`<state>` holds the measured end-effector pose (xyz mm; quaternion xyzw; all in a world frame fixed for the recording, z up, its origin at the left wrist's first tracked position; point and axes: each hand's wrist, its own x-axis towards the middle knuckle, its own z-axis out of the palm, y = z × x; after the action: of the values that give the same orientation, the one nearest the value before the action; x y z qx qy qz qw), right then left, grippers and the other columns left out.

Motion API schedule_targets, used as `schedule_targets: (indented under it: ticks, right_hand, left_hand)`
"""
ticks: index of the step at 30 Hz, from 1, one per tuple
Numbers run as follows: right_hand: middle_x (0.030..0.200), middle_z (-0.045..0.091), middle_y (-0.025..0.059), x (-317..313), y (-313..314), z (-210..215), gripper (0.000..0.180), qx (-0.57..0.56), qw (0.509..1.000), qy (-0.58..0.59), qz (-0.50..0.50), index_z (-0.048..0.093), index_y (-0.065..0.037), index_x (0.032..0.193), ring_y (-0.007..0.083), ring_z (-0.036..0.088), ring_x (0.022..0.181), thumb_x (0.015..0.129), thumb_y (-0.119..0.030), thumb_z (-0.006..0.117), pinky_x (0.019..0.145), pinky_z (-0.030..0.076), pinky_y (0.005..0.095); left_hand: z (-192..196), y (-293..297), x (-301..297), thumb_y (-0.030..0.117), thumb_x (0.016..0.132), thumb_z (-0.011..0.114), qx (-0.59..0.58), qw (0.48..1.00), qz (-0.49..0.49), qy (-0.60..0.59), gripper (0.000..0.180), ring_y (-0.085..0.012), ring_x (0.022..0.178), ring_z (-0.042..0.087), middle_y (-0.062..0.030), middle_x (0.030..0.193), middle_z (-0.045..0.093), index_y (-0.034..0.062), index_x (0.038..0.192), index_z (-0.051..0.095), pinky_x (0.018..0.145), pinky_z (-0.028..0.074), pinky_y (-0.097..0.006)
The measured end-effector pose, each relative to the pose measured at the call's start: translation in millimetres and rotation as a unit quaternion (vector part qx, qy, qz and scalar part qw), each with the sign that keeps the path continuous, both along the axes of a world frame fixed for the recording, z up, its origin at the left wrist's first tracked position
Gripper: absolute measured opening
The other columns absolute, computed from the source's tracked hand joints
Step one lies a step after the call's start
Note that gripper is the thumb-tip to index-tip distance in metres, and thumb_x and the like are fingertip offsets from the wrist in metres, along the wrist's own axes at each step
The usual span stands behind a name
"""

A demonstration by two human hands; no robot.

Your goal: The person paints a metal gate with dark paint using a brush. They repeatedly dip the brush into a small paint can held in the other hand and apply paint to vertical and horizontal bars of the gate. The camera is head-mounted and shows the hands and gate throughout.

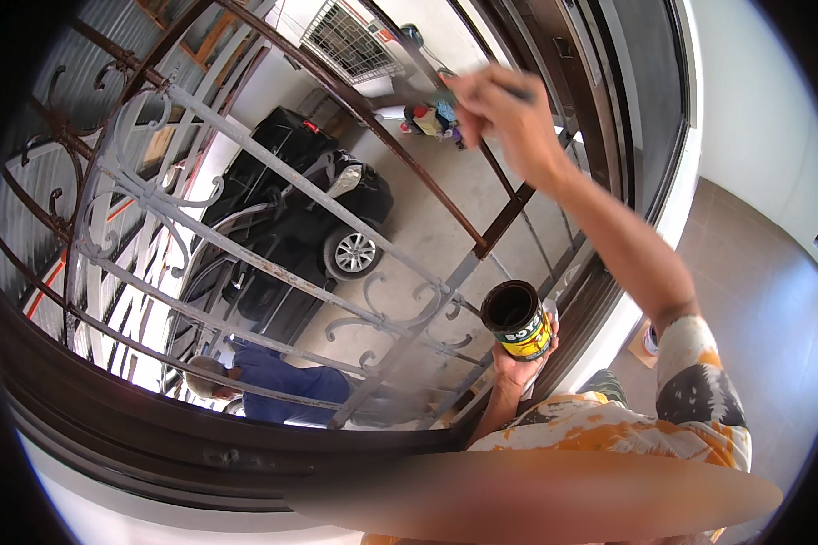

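We grip 2 things: our left hand (516, 366) holds an open can (521, 334), dark inside, beside the metal grille (150, 193); our right hand (511, 118), raised higher, clasps a blurred brush (436, 94) near a brown bar (424, 178).

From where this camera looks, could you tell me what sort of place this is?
It is probably a window of a building, perhaps a home, above a parking area: there is a dark frame, a metal grille in front, and a black car below.
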<state>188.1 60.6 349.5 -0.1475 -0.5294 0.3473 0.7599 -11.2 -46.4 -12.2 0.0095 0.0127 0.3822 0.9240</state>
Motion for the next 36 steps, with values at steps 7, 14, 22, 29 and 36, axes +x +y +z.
schedule_targets:
  ticks: [7,14,22,29,36]
  right_hand:
    - [0.075,0.062,0.0068,12,-11,-43,0.021,-0.047,0.996,0.048,-0.057,0.071,0.004,0.091,0.0088,0.051,0.057,0.084,-0.007,0.055,0.052,0.04,0.0227]
    - [0.077,0.062,0.004,-2,-1,24,0.017,0.096,0.988,0.119,0.03,0.071,0.005,0.095,0.0079,0.05,0.06,0.09,-0.009,0.061,0.056,0.041,0.0227]
    - [0.077,0.063,0.0033,-6,-16,-18,0.012,-0.008,0.994,0.105,0.011,0.072,0.003,0.096,0.0087,0.057,0.065,0.095,-0.007,0.065,0.056,0.043,0.0243]
    - [0.079,0.062,-0.0002,-7,-10,32,0.019,0.031,0.987,0.13,0.086,0.071,0.004,0.111,0.0062,0.056,0.069,0.099,-0.011,0.071,0.061,0.041,0.02]
    - [0.081,0.063,0.0,-6,10,56,0.014,0.213,0.966,0.145,0.011,0.072,0.001,0.106,0.005,0.056,0.071,0.096,-0.009,0.069,0.061,0.044,0.0225]
  left_hand:
    - [0,2,0,0.052,0.096,0.066,0.016,1.0,-0.013,-0.001,0.074,-0.0471,0.141,0.049,-0.0257,0.151,0.052,0.0035,0.15,0.051,0.113,0.046,-0.063]
    - [20,-1,7,0.052,0.096,0.065,-0.032,0.999,-0.009,0.009,0.071,-0.0492,0.138,0.051,-0.0268,0.15,0.052,0.0033,0.146,0.055,0.11,0.048,-0.066]
    - [24,-7,10,0.056,0.099,0.057,0.011,0.997,0.041,0.065,0.068,-0.0496,0.133,0.054,-0.0281,0.144,0.057,0.0045,0.144,0.057,0.103,0.053,-0.064]
    - [9,-5,1,0.057,0.1,0.052,-0.03,0.997,0.039,0.056,0.069,-0.0534,0.136,0.05,-0.0288,0.15,0.051,0.0111,0.152,0.052,0.103,0.047,-0.073]
    - [-1,0,-3,0.064,0.097,0.056,0.022,0.998,0.036,0.045,0.079,-0.0562,0.14,0.046,-0.0307,0.155,0.045,0.0125,0.157,0.047,0.105,0.045,-0.075]
